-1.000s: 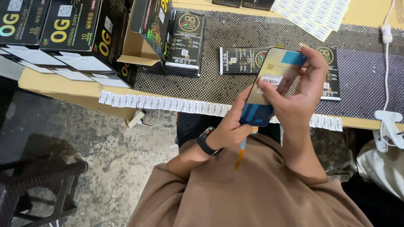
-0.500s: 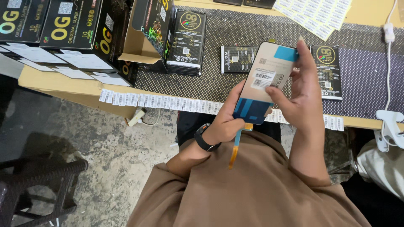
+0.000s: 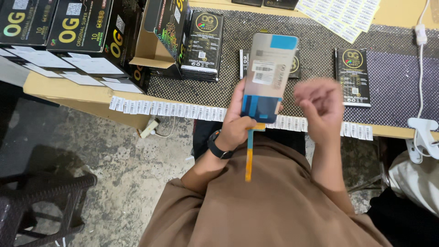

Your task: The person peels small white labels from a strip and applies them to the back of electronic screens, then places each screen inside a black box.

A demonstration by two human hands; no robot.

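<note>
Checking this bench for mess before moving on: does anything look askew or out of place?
Mostly orderly. One brown carton lies tipped with its flap open among the stacked black boxes, and a white plug lies loose on the floor.

The right hand (image 3: 319, 106) is motion-blurred; its finger positions cannot be resolved. The left hand (image 3: 241, 123) covers the lower edge of the phone screen panel (image 3: 269, 73). The black stool (image 3: 39, 206) is cut off at the frame's bottom-left corner.
</note>
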